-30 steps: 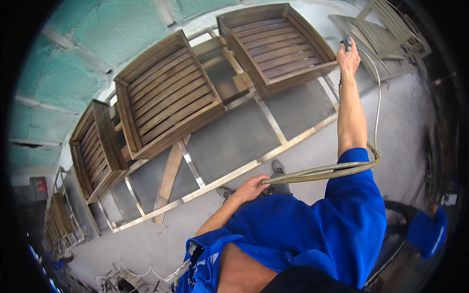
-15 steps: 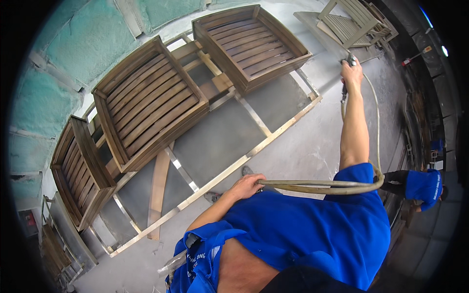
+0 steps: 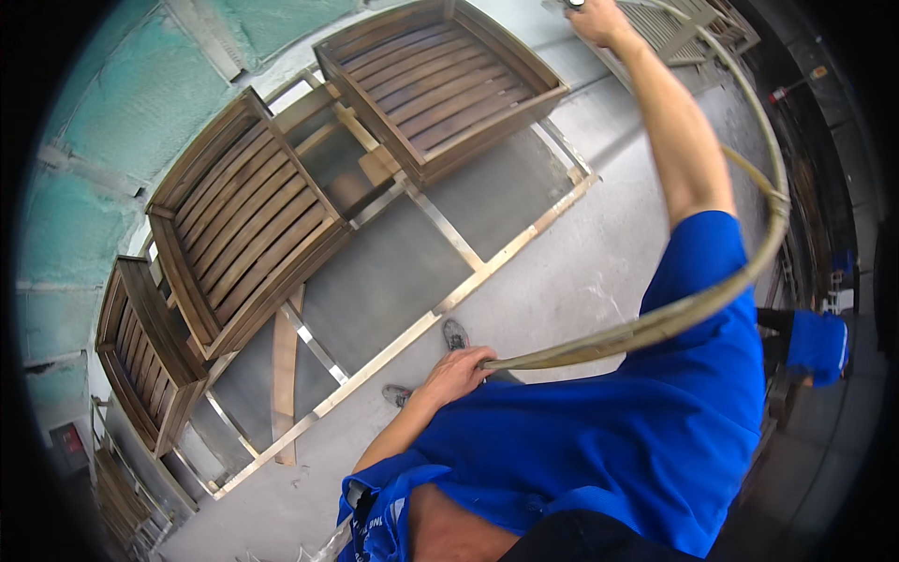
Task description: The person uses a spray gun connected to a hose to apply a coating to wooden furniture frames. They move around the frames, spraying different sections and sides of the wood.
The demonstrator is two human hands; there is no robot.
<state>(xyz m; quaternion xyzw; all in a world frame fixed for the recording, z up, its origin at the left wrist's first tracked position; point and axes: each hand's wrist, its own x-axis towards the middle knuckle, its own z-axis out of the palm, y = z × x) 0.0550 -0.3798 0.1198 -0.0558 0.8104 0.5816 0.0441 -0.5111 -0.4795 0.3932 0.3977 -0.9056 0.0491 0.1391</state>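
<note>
While the left hand (image 3: pixel 456 375) is clenched around a thick, flexible olive-yellow hose (image 3: pixel 646 332) before the blue short-sleeved shirt (image 3: pixel 599 412), the right hand (image 3: pixel 599 23) stretches to the head view's top edge, fingers curled about a small dark-and-silver tool (image 3: pixel 574 4), partly cut off. The hose arcs past the right sleeve. Three brown slatted wooden frames (image 3: pixel 248 215) rest on a pale-railed rack (image 3: pixel 393 347).
</note>
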